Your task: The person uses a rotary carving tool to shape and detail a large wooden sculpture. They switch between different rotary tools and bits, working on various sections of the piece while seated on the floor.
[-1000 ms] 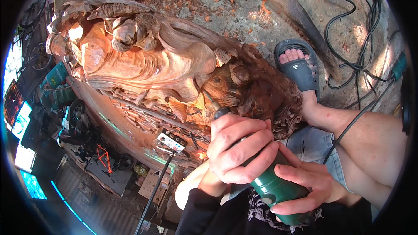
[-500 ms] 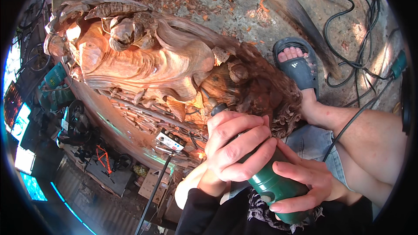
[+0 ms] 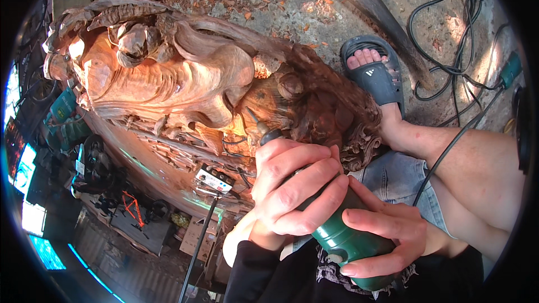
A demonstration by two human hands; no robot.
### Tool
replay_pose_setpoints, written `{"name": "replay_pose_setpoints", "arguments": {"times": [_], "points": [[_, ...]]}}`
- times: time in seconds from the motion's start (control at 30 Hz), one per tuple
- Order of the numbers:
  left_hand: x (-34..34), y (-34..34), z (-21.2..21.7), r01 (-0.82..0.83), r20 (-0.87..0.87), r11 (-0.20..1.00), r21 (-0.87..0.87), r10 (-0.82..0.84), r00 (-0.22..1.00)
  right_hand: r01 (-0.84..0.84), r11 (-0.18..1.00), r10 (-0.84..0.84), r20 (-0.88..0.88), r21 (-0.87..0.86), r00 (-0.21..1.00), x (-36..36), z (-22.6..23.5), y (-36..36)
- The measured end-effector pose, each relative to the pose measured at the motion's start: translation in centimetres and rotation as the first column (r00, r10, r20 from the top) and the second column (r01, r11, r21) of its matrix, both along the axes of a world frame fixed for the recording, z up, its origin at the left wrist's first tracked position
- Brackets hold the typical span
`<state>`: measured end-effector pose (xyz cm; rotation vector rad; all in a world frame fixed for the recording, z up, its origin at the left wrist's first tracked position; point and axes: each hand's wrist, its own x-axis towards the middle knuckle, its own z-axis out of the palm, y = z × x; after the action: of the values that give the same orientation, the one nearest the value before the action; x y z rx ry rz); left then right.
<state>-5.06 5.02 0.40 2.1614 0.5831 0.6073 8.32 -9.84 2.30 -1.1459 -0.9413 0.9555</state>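
A green die grinder (image 3: 352, 234) lies slantwise in both my hands over the lap. My left hand (image 3: 300, 186) wraps its front part, fingers closed round the neck. Farther back, my right hand (image 3: 393, 230) clasps the thick green body with thumb and fingers. A thin bit (image 3: 254, 116) sticks out of the nose, its tip at a hollow of the large brown wood carving (image 3: 163, 87). Whether the tip touches the wood, I cannot tell. The carving has smooth flowing folds, rounded fruit-like shapes and a rough dark edge.
A white control box with dark knobs (image 3: 215, 179) sits beside the carving on a thin black stand (image 3: 199, 244). Black cables (image 3: 457, 67) coil on the concrete floor at the right, by a green plug-like piece (image 3: 511, 70). My sandalled foot (image 3: 377, 76) rests against the carving's far end.
Carving, foot and hands have all shifted slightly left and up in the picture together. Both hands keep the same hold on the grinder, and its bit stays at the same hollow.
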Motion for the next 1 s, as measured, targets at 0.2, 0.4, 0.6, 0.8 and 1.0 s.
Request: {"name": "replay_pose_setpoints", "arguments": {"times": [0.2,0.4,0.6,0.8,1.0], "points": [[-0.4,0.2,0.2,0.033,-0.004,0.999,0.007,-0.033,0.999,0.031,0.999,-0.03,0.025,-0.009,0.999,-0.4,0.4,-0.1],[-0.3,-0.1,0.4,0.09,-0.023,0.995,-0.036,-0.091,0.996,0.069,0.997,-0.067,0.075,-0.02,0.995,-0.6,0.5,-0.8],[-0.4,-0.5,-0.9,0.006,0.059,0.998,0.062,-0.009,0.998,0.217,0.975,-0.213,0.077,-0.045,0.974,-2.6,0.9,-0.6],[-0.3,0.1,-0.1,0.066,0.011,0.998,0.008,-0.066,0.998,0.153,0.984,-0.15,0.039,-0.092,0.988,-1.4,1.3,-0.3],[-0.4,-0.1,-0.2,0.083,0.025,0.997,0.004,-0.083,0.996,0.223,0.973,-0.217,0.094,-0.054,0.972,-2.1,1.0,-0.4]]}}
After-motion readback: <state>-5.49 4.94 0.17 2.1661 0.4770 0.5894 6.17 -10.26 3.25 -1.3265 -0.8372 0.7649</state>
